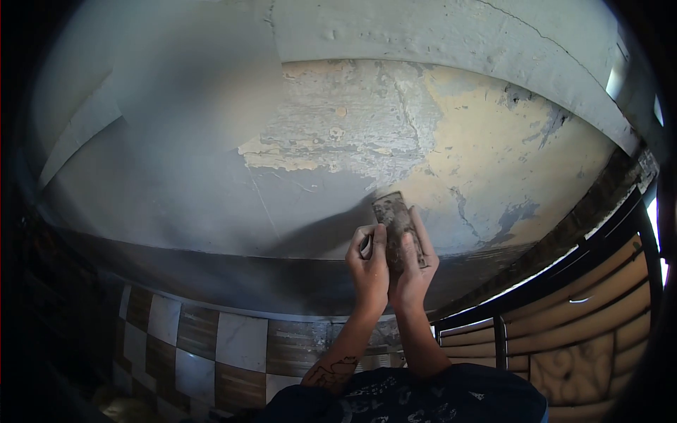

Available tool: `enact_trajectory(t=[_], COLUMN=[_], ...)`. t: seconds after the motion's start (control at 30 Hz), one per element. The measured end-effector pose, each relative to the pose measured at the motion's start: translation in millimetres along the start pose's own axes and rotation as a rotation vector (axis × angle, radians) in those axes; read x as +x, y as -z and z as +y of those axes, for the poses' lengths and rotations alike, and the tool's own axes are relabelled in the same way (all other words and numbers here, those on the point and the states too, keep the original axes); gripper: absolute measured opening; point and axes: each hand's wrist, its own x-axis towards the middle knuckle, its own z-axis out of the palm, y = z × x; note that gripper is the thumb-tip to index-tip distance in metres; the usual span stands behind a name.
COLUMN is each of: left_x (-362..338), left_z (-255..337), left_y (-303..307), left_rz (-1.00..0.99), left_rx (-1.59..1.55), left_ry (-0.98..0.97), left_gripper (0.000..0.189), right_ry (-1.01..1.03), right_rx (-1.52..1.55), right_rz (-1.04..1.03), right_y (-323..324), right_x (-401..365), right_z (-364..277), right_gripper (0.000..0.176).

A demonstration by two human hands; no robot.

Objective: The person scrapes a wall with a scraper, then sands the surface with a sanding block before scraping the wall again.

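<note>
Both hands hold a dark, stained rectangular block with worn edges (392,211) in front of the wall (338,141). My left hand (368,261) is closed at the block's left side, its thumb along the edge and its fingers curled. On the right side, my right hand (416,257) grips the block, with one finger stretched along its edge and the thumb over its face. The block's top end is at or very near the wall; contact cannot be made out. Peeling cream and grey paint covers the wall around it.
A checkered tile floor (194,374) lies at the lower left. A metal gate with tan panels (578,331) stands at the lower right. The wall has a dark lower band (211,271) and a pale, cracked upper band (451,35). A blurred patch hides the upper left.
</note>
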Motion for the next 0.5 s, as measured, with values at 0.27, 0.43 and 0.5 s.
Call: enact_trajectory(t=[0.27,0.43,0.5], left_x=[4.2,0.1,-1.9], left_z=[1.9,23.4,25.0], left_y=[29.4,22.6,15.5], left_rz=[-0.142,-0.205,-0.211], left_rx=[0.508,0.637,0.694], left_ry=[-0.26,-0.512,-0.624], left_gripper=[0.011,0.028,0.039], right_ry=[-0.017,0.083,0.16], right_rx=[-0.229,-0.453,-0.526], right_rz=[-0.004,-0.126,-0.184], right_y=[15.4,16.2,14.2], right_x=[16.3,34.3,43.8], right_z=[1.4,-29.3,-32.6], right_gripper=[0.027,0.021,0.019])
